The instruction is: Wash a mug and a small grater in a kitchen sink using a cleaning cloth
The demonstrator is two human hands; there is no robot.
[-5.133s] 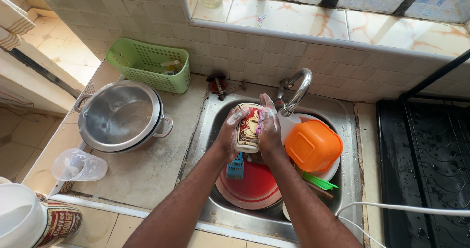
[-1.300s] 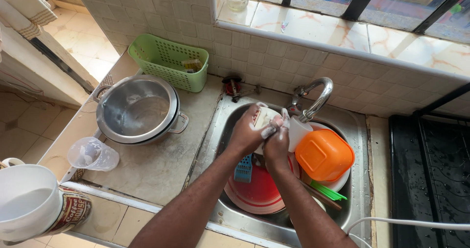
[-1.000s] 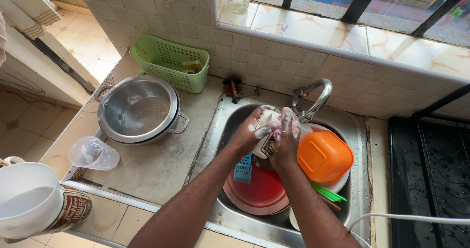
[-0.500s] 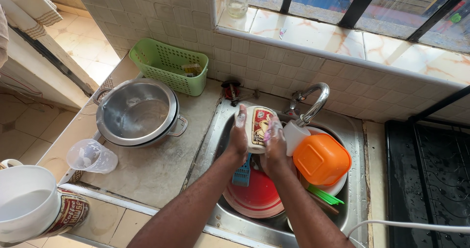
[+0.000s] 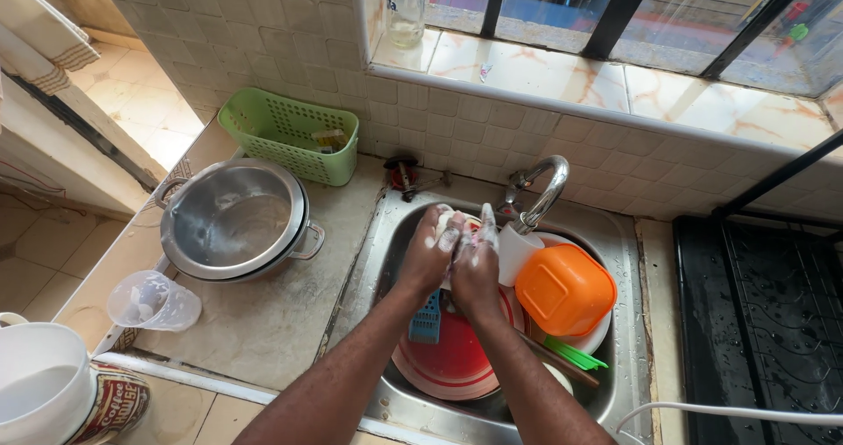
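Over the steel sink (image 5: 367,265), both my hands are wrapped around a soapy printed cup (image 5: 457,228), white with red markings. My left hand (image 5: 428,256) grips its left side and my right hand (image 5: 477,267) covers its right side, so most of the cup is hidden. Foam coats my fingers. The curved tap (image 5: 546,189) stands just right of my hands. Below them lie a red plate (image 5: 452,363) and a blue scrubber (image 5: 427,319).
An upturned orange tub (image 5: 565,289) and a white cup (image 5: 516,254) sit in the sink's right half. On the counter to the left are a steel pot (image 5: 233,221), a green basket (image 5: 290,133) and a clear jug (image 5: 151,303). A black stove (image 5: 764,322) stands to the right.
Half a second ago the cup was held up with its printed side showing. My hands have closed around it and lowered it slightly toward the tap.
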